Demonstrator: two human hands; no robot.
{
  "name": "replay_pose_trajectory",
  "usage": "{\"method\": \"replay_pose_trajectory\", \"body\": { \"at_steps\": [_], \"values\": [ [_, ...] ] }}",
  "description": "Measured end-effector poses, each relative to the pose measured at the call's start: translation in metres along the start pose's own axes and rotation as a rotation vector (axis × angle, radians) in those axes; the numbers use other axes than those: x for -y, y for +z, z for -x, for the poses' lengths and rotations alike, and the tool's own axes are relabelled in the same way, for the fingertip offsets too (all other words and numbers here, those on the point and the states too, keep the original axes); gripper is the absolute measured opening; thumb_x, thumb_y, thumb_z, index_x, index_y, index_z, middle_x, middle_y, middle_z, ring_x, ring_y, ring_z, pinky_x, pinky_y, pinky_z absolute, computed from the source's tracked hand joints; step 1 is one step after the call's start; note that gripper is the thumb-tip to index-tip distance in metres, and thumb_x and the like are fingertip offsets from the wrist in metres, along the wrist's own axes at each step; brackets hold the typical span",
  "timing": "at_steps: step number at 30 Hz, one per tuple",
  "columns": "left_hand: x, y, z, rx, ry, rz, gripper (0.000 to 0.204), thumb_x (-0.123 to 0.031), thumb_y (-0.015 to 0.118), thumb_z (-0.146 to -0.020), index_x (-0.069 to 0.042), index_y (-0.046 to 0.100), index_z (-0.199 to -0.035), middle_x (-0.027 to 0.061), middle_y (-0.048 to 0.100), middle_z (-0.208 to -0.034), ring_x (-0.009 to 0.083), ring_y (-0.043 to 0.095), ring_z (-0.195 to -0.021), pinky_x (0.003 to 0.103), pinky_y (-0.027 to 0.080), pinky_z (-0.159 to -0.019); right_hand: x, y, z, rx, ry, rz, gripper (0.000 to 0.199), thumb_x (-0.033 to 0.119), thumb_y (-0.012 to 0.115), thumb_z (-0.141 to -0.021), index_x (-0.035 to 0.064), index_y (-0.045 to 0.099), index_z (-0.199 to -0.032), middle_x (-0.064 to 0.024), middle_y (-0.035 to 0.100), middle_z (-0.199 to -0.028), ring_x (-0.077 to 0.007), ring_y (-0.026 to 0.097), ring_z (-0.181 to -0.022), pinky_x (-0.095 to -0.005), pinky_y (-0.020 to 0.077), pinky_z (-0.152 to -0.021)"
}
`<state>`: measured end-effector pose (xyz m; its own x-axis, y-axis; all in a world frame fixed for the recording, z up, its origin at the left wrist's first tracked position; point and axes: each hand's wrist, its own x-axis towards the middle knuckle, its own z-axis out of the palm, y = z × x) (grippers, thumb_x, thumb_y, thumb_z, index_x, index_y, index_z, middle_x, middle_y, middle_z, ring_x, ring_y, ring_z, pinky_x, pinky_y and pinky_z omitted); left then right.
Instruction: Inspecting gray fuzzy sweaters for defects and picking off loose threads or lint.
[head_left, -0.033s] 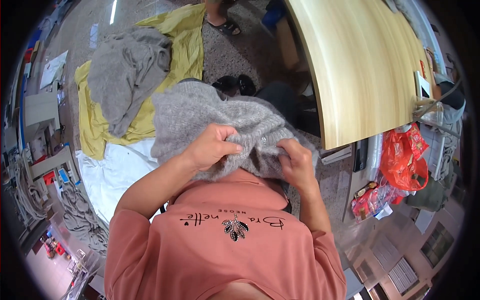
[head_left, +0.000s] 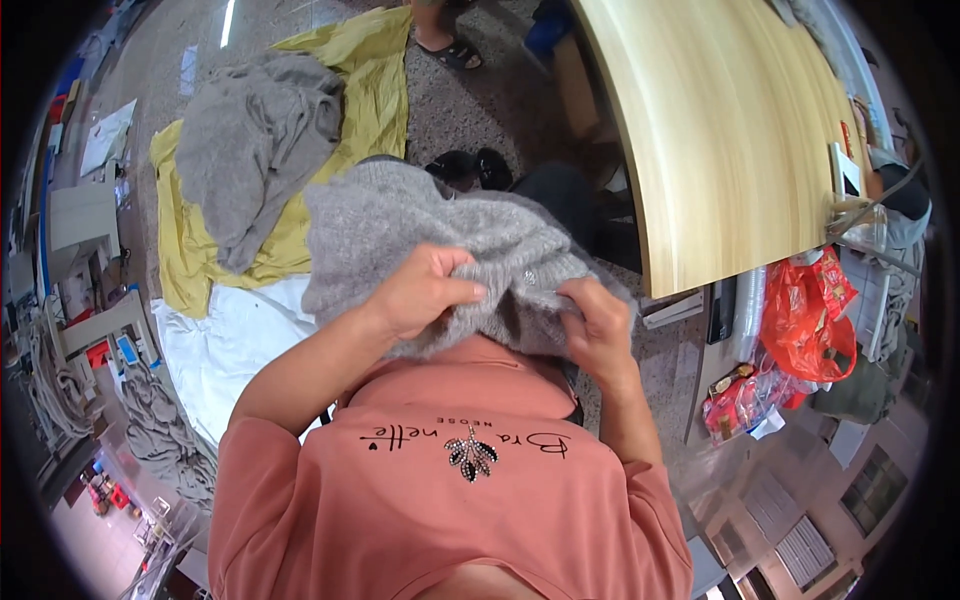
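Observation:
A fuzzy grey knit garment (head_left: 375, 220) lies bunched across my lap, its ribbed band gathered between my hands. My left hand (head_left: 425, 292) is closed, pinching the knit between thumb and fingers. My right hand (head_left: 597, 318) pinches the same garment a short way to the right, thumb and forefinger pressed together. Between the two hands a small shiny button-like piece (head_left: 530, 276) shows on the knit. The garment's lower folds are partly hidden behind my hands.
At the far left, a grey knit pile (head_left: 255, 140) rests on a yellow sheet (head_left: 375, 75); a white cloth (head_left: 215, 350) lies nearer. A wooden tabletop (head_left: 720, 130) stands at the right, beside a red plastic bag (head_left: 805, 320). Another person's sandaled foot (head_left: 452, 52) is beyond.
The folds of knit between my hands lie slightly flatter. Both hands stay almost where they were, still pinching the garment.

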<state>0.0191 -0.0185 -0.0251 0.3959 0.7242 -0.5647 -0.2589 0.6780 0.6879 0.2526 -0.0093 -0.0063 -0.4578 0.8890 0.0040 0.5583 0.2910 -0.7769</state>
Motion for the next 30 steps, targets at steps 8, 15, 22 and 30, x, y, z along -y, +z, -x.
{"method": "replay_pose_trajectory", "body": {
  "at_steps": [8, 15, 22, 30],
  "values": [
    [-0.02, 0.027, -0.003, 0.055, 0.2, -0.009, 0.008, 0.001, 0.06, -0.075, 0.001, 0.061, -0.082, 0.0018, 0.061, -0.078, 0.0057, 0.053, -0.069, 0.02, 0.042, -0.063, 0.044, 0.005, -0.015, -0.098, -0.695, 0.095, 0.019, -0.002, 0.057, -0.06, -0.0014, 0.055, -0.079, -0.013, 0.058, -0.075, -0.0213, 0.053, -0.055, -0.0295, 0.0403, -0.044],
    [-0.014, 0.023, -0.002, 0.077, 0.206, 0.104, 0.006, 0.0, 0.059, -0.077, 0.004, 0.061, -0.082, 0.0, 0.06, -0.077, 0.0051, 0.052, -0.069, 0.019, 0.042, -0.061, 0.034, 0.021, -0.024, -0.23, -0.612, 0.205, 0.019, -0.005, 0.054, -0.061, -0.0026, 0.055, -0.08, -0.0121, 0.056, -0.073, -0.023, 0.054, -0.055, -0.0299, 0.0423, -0.046],
    [-0.017, 0.031, 0.011, -0.16, 0.331, -0.134, 0.005, 0.0, 0.059, -0.077, 0.003, 0.063, -0.079, -0.0011, 0.055, -0.061, 0.0034, 0.049, -0.059, 0.021, 0.04, -0.051, 0.032, 0.029, -0.033, -0.244, -0.454, 0.074, 0.024, -0.009, 0.053, -0.056, -0.0024, 0.054, -0.08, -0.0137, 0.056, -0.077, -0.0267, 0.056, -0.061, -0.0319, 0.0462, -0.051],
    [-0.007, 0.028, 0.008, -0.309, 0.643, -0.567, 0.017, 0.007, 0.059, -0.071, 0.0, 0.064, -0.086, 0.0077, 0.062, -0.076, 0.0111, 0.056, -0.068, 0.023, 0.044, -0.061, 0.023, 0.031, -0.036, -0.066, -0.298, -0.173, 0.037, -0.013, 0.043, -0.053, -0.0017, 0.053, -0.087, -0.0159, 0.058, -0.085, -0.0294, 0.057, -0.071, -0.0306, 0.0471, -0.068]
  ]
}}
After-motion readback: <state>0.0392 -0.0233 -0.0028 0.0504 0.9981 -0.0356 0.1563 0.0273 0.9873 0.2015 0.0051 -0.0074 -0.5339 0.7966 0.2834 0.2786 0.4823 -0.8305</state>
